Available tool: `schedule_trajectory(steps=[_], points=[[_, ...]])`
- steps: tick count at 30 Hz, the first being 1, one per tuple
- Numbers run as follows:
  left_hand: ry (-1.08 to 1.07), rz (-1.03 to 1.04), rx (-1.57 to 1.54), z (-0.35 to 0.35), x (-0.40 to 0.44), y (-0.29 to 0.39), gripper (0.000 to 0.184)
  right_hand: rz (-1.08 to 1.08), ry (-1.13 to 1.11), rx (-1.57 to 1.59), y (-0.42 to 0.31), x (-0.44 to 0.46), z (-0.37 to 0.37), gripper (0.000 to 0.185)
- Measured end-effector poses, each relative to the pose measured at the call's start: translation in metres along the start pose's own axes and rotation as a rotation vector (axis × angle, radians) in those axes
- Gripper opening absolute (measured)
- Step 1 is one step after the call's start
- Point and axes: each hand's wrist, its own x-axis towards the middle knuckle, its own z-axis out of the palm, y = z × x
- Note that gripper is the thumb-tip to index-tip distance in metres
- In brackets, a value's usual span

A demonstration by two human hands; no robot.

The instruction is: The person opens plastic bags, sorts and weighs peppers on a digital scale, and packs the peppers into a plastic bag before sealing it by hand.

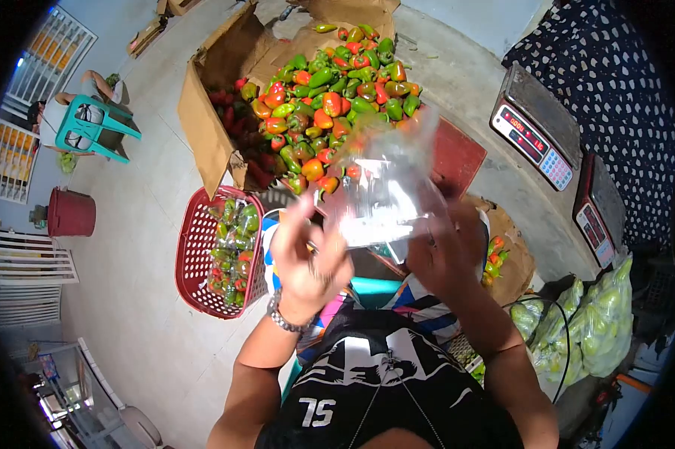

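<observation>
- Bag (390,198), clear plastic: raised between your two hands, in front of the far heap of peppers (322,97).
- Left hand (311,262), yours: fingers parted and partly bent at the bag's left edge; motion blur, so you cannot tell whether they pinch the film.
- Right hand (446,251), yours: in shadow at the bag's right edge; fingers blurred, grip likewise impossible to tell.
- Handling, as judged: very light, limp and slippery; the film likely creases, clings to itself and drifts with moving air.
- Best hold, as judged: you pinch the rim of the mouth with thumb and fingertips on opposite sides; spare the thin middle, which a nail or stiff stem could tear.
- Peppers, red and green: likely firm and smooth-skinned; you cup the body rather than pull the stem.
- Basket (193,288), red, perforated: left of your knees, holding bagged peppers (229,262).
- Carton (202,123), open cardboard: far left, beside the heap.
- Scales (532,138) (596,232), two: on the right, displays lit.
</observation>
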Motion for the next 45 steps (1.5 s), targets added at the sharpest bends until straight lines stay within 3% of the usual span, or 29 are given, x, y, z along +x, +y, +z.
schedule_trajectory(steps=[1, 2, 3, 4, 6, 9, 12, 14, 16, 18, 21, 24, 27, 30, 33, 36, 38, 40, 43, 45], points=[[-0.029, 0.023, -0.022, 0.001, -0.007, -0.002, 0.065, -0.074, 0.041, 0.038, -0.003, -0.008, -0.001, 0.047], [-0.058, 0.045, -0.045, 0.001, -0.014, -0.005, 0.065, 0.04, -0.142, -0.024, -0.004, -0.011, 0.009, 0.045], [-0.267, -0.158, 0.024, 0.007, -0.016, -0.009, 0.06, 0.14, -0.332, -0.106, -0.005, -0.014, 0.02, 0.042], [-0.474, -0.363, 0.093, 0.016, -0.019, -0.016, 0.056, 0.064, -0.39, -0.144, 0.009, -0.043, 0.037, 0.038], [-0.733, -0.473, 0.116, 0.025, -0.065, -0.034, 0.062, -0.003, -0.524, -0.144, 0.034, -0.092, 0.061, 0.03], [-0.608, -0.48, 0.035, 0.013, -0.077, -0.03, 0.069, 0.215, -0.829, 0.147, 0.025, -0.08, 0.067, 0.016], [-0.548, -0.526, -0.063, 0.001, -0.08, -0.035, 0.075, 0.191, -0.793, 0.608, 0.039, -0.031, 0.075, 0.009], [-0.559, -0.579, -0.117, -0.009, -0.079, -0.03, 0.076, 0.246, -0.462, 0.758, 0.067, -0.015, 0.112, 0.012], [-0.51, -0.544, -0.182, -0.009, -0.08, -0.027, 0.078, 0.15, -0.147, 0.357, 0.116, -0.003, 0.165, 0.026], [-0.497, -0.634, -0.277, -0.012, -0.073, -0.015, 0.078, 0.126, -0.174, 0.188, 0.145, 0.029, 0.188, 0.037], [-0.486, -0.654, -0.287, -0.012, -0.067, -0.008, 0.079, 0.042, -0.342, -0.048, 0.169, 0.038, 0.217, 0.035], [-0.485, -0.686, -0.307, -0.01, -0.067, -0.009, 0.079, 0.025, -0.408, -0.091, 0.184, 0.038, 0.235, 0.039], [-0.507, -0.718, -0.313, -0.01, -0.071, -0.013, 0.079, 0.161, -0.297, 0.291, 0.197, 0.036, 0.232, 0.035], [-0.535, -0.73, -0.305, -0.008, -0.07, -0.02, 0.08, 1.081, -0.4, 1.412, 0.2, 0.043, 0.206, 0.031], [-0.544, -0.693, -0.279, -0.005, -0.071, -0.024, 0.08, 1.221, -0.433, 1.927, 0.19, 0.044, 0.187, 0.029], [-0.523, -0.7, -0.29, -0.003, -0.071, -0.025, 0.08, 1.259, -0.371, 1.804, 0.165, 0.055, 0.179, 0.026], [-0.515, -0.722, -0.285, -0.003, -0.067, -0.022, 0.079, 0.902, -0.431, 1.575, 0.2, 0.034, 0.228, 0.032], [-0.506, -0.734, -0.282, -0.004, -0.067, -0.02, 0.078, 0.728, -0.481, 1.121, 0.187, 0.044, 0.235, 0.039], [-0.503, -0.724, -0.284, 0.0, -0.07, -0.019, 0.076, 0.668, -0.563, 0.14, 0.135, 0.079, 0.243, 0.059], [-0.52, -0.72, -0.281, 0.003, -0.07, -0.019, 0.075, 0.523, -0.543, -0.062, 0.118, 0.081, 0.255, 0.064]])
